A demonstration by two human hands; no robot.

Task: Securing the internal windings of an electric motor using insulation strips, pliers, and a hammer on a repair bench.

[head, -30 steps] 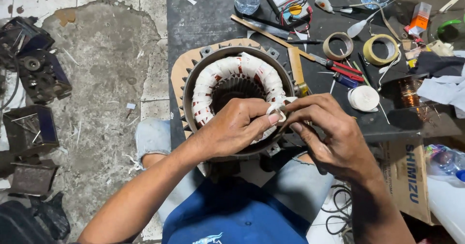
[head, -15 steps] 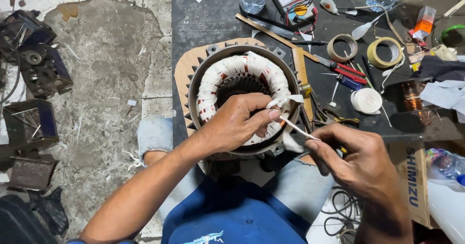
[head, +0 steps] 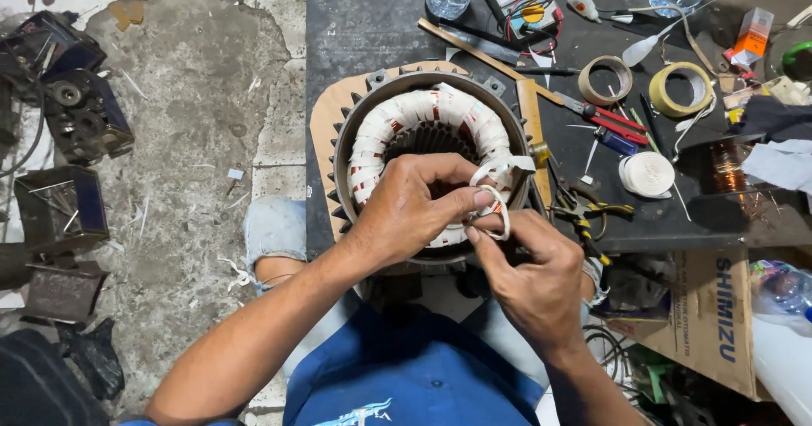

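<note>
Two hands, left hand (head: 406, 214) and right hand (head: 529, 278), pinch a soft, light white tape loop (head: 495, 210) at the motor stator's (head: 431, 138) near-right winding; best gripped near its knot.

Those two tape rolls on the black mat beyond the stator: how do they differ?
The tan tape roll is the smaller ring and lies nearer the stator; the yellow tape roll is wider across and lies farther right. The tan one looks dull and brownish, the yellow one brighter. A loose strip trails from the yellow roll; none shows on the tan. Both lie flat with hollow cores, untouched by either hand.
</note>
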